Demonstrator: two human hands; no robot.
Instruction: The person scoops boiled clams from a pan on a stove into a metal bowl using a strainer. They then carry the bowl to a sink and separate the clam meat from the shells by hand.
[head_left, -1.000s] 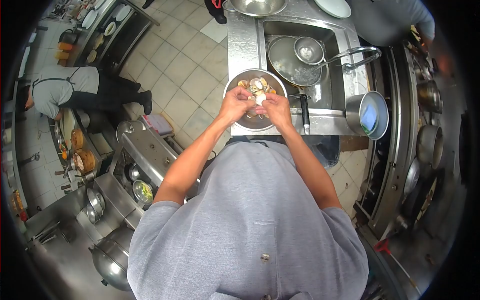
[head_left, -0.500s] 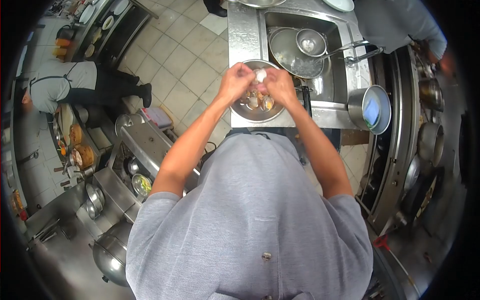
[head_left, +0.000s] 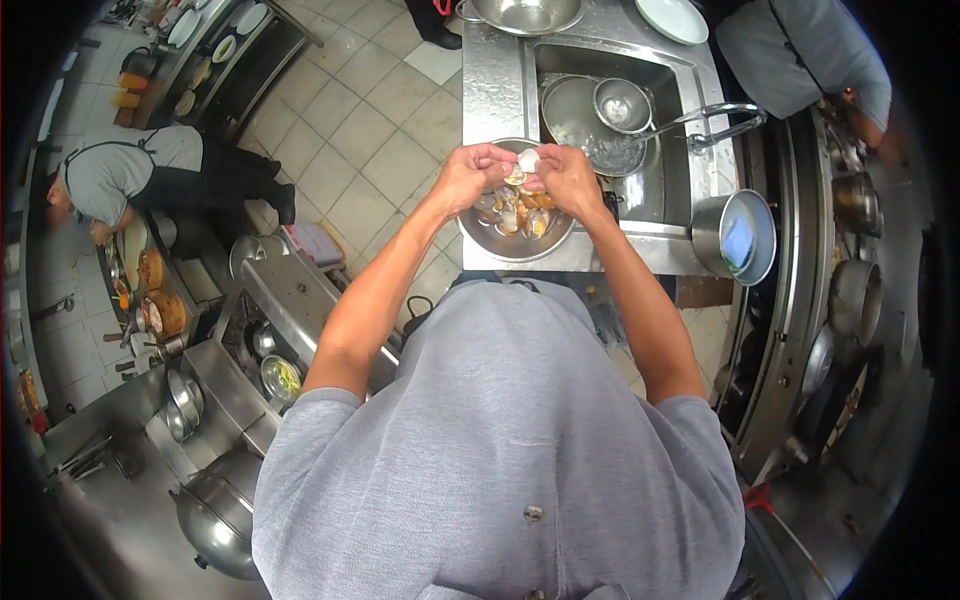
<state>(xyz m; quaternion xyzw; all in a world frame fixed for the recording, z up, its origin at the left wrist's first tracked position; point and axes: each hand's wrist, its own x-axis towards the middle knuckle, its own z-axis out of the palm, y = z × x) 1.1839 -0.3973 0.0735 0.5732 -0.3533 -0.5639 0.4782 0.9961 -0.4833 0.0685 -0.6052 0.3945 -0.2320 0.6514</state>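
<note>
A steel bowl (head_left: 475, 240) with several clams (head_left: 512, 214) in it stands at the near left corner of the steel counter. Above its far side, my left hand (head_left: 474, 176) and my right hand (head_left: 562, 178) meet, fingertips pinched around a clam shell (head_left: 527, 160). The shell's white part faces up between them, and a yellowish part shows just below it. My left hand holds it from the left, my right hand from the right. Their fingers partly cover the bowl's far rim.
Beyond the bowl, a sink (head_left: 675, 150) holds a large pan (head_left: 570, 110) and a small bowl (head_left: 622, 105). A pot (head_left: 712, 230) with a blue item stands right. One person (head_left: 135, 165) bends at the left; another (head_left: 800, 55) is at the upper right.
My hands rose from over the clams to the bowl's far side, uncovering the clams, and still hold a shell. The person at the upper right has shifted slightly.
</note>
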